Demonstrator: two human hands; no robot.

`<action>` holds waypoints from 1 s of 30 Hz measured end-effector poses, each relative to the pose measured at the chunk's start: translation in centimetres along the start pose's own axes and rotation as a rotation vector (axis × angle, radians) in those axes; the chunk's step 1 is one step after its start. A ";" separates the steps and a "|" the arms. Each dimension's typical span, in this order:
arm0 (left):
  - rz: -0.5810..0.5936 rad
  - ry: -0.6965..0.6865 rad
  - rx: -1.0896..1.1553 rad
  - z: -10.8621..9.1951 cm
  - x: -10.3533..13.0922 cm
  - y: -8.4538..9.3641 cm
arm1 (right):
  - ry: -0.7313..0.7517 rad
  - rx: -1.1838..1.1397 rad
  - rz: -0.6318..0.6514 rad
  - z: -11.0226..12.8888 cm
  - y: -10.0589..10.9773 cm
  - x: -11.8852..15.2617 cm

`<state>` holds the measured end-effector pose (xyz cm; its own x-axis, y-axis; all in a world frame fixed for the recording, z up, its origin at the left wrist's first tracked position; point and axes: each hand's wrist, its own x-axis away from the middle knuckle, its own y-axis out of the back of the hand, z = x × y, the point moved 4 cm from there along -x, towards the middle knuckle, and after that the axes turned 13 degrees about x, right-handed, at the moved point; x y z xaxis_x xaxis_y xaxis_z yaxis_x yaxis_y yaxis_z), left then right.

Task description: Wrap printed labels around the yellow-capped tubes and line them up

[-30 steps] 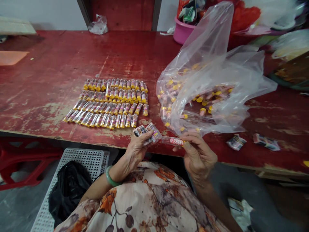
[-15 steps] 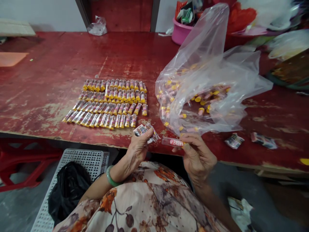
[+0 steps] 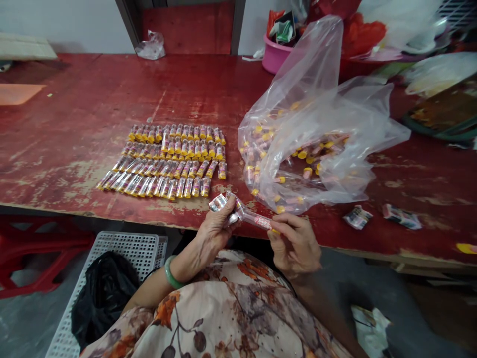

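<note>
My left hand (image 3: 216, 224) pinches a few small printed wrappers (image 3: 218, 202) near the table's front edge. My right hand (image 3: 296, 242) is closed on the yellow-capped end of a clear tube (image 3: 259, 220) with red and white print. The tube's far end touches the wrappers at my left fingers. Several rows of wrapped tubes with yellow caps (image 3: 181, 144) lie on the table to the left. Behind my right hand, a large clear plastic bag (image 3: 309, 99) lies open with many yellow-capped tubes inside.
Two small printed packets (image 3: 357, 217) lie at the right on the red table (image 3: 93, 99). A pink basin (image 3: 276, 55) stands at the back. Below left are a red stool (image 3: 33, 248), a white perforated crate (image 3: 130, 243) and a black bag (image 3: 102, 293).
My right hand has moved left with the tube, whose end now meets the wrappers in my left hand. The view has shifted slightly.
</note>
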<state>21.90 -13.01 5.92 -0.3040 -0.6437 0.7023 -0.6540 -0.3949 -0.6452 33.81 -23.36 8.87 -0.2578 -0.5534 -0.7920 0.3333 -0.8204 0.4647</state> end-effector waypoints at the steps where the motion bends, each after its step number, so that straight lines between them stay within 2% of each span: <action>1: 0.013 0.001 0.000 0.0 0.0 0.0 | 0.026 0.019 -0.010 0.2 0.0 0.1; 3: 0.054 -0.008 0.003 0.1 -0.2 0.1 | 0.051 0.045 -0.025 0.6 -0.1 0.4; 10: 0.146 -0.177 -0.046 -0.4 -1.2 0.8 | 0.082 0.172 -0.091 1.0 -0.4 0.7; 13: 0.148 -0.211 -0.001 -0.5 -1.5 0.7 | -0.004 0.112 -0.086 0.4 -0.6 1.1; 17: 0.116 -0.148 -0.003 -0.3 -1.6 0.6 | -0.150 0.000 -0.052 -0.5 -1.1 1.4; 21: 0.099 -0.136 -0.042 -0.3 -1.7 0.9 | 0.007 0.133 -0.076 0.4 -1.0 1.2; 24: 0.144 -0.197 -0.038 -0.3 -1.9 1.0 | 0.109 0.205 -0.037 1.2 -1.0 1.3; 26: 0.163 -0.258 -0.034 -0.4 -2.0 0.9 | 0.127 0.205 -0.023 1.4 -1.1 1.4; 28: 0.155 -0.306 -0.041 -0.4 -2.0 0.9 | 0.069 0.144 -0.026 1.1 -1.2 1.5; 30: 0.143 -0.326 -0.045 -0.3 -1.9 0.9 | -0.059 0.044 -0.029 0.5 -1.5 1.7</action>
<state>21.65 -11.93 4.14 -0.1622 -0.8685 0.4683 -0.6530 -0.2614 -0.7108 32.38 -23.16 7.06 -0.3196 -0.5361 -0.7813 0.2854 -0.8407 0.4601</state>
